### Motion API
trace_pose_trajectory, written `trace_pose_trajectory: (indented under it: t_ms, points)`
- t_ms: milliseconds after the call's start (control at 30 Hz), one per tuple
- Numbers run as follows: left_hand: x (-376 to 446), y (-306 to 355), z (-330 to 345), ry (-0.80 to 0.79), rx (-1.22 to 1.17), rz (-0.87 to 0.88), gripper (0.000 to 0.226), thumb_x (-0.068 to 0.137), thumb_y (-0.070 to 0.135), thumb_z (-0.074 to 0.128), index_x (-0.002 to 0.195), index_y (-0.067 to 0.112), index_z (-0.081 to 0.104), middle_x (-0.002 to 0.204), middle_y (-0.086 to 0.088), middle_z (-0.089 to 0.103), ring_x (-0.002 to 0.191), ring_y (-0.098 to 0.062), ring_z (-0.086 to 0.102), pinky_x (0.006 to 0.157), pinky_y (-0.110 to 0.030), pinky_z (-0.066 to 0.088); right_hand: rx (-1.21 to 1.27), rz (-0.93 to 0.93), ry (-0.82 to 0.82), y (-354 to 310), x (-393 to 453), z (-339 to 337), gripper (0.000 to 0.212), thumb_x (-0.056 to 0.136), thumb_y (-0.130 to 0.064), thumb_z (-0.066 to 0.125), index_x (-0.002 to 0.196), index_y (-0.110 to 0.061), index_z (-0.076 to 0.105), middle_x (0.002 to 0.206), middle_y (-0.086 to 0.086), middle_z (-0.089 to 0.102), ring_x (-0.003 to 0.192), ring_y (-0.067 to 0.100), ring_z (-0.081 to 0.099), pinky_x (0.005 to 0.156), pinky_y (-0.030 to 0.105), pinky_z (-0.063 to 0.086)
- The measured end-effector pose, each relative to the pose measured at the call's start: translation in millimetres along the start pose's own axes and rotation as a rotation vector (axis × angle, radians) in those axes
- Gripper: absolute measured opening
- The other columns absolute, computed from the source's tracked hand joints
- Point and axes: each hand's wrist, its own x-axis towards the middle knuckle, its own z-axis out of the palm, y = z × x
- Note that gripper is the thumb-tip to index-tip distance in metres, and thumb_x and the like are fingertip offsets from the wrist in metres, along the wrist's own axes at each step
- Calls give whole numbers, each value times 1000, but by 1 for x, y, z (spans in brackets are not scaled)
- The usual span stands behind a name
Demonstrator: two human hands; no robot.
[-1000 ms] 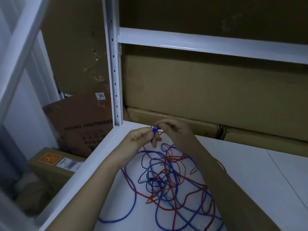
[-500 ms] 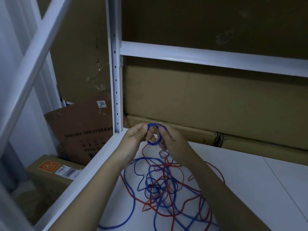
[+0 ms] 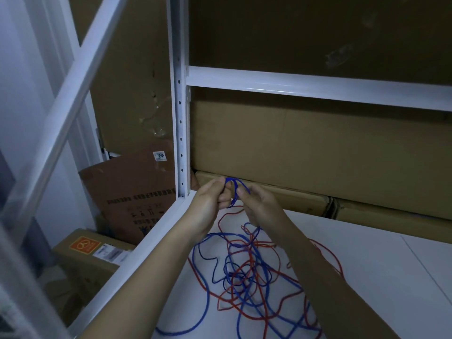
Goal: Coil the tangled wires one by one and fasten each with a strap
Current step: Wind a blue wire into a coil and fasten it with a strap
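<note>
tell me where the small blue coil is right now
In the head view the blue coil is held up between the left hand and right hand, just right of the white post, above the tangled wires.

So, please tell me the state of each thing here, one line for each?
Blue wire: small coil started, rest tangled.
Red wire: loose, tangled, on the shelf.
Left hand: pinches the blue coil.
Right hand: pinches the same coil.
</note>
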Motion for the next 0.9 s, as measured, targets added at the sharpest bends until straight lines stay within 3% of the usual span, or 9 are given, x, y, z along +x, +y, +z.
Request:
trace_pose_trajectory:
  t_ms: [167,333,400,533,633,700,800,900]
  points:
    - [9,4,-7,12,2,38,32,105,13,24,79,10,42,48,11,29,43,-2,22,47,-19,21,-186,-198,117,5,-4,-20,18,100,-21,44,88,-14,56,51,-11,36,45,3,28,47,18,27]
    - [8,7,-5,-99,17,42,34,105,15,24,78,9,44,55,4,23,46,-5,19,48,-19,21,-143,-263,365,-7,18,-21,16,98,-19,51,87,-17,62,55,-7,51,49,7,43,52,15,35]
    - [9,9,-5,-104,-35,60,34,105,19,23,79,9,43,55,5,24,48,-6,20,52,-20,24,-261,-246,306,-2,23,-14,15,97,-18,53,87,-20,64,64,-2,58,57,8,50,58,17,39]
    - [15,1,-8,-59,128,154,42,106,21,22,71,10,42,50,2,32,55,-11,32,64,-16,37,-342,-180,19,24,8,2,20,100,-18,48,93,-24,66,54,-8,47,51,5,42,56,19,37]
    - [16,-12,-12,-7,201,121,39,106,22,22,80,7,48,45,2,48,70,-24,41,67,-10,44,-469,-126,-100,32,-7,11,28,103,-22,39,122,-17,60,55,-7,47,48,2,43,55,20,36]
    - [15,-20,-15,18,271,117,40,106,23,22,88,1,49,57,0,61,70,-21,49,69,-5,43,-709,-135,-144,30,-15,11,34,104,-27,35,132,-17,51,62,-9,48,52,1,43,52,18,28]
    - [12,-26,-17,49,277,103,33,106,25,23,101,5,49,101,1,71,52,-5,52,70,-6,43,-976,-195,-221,22,-21,11,32,103,-28,35,126,-16,54,80,0,59,63,9,42,54,25,26]
    - [14,-27,-17,82,280,92,28,106,23,24,107,5,46,112,1,66,59,-3,63,72,-3,43,-906,-205,-260,20,-23,16,19,101,-26,43,107,-17,58,62,-8,48,53,6,40,51,25,29]
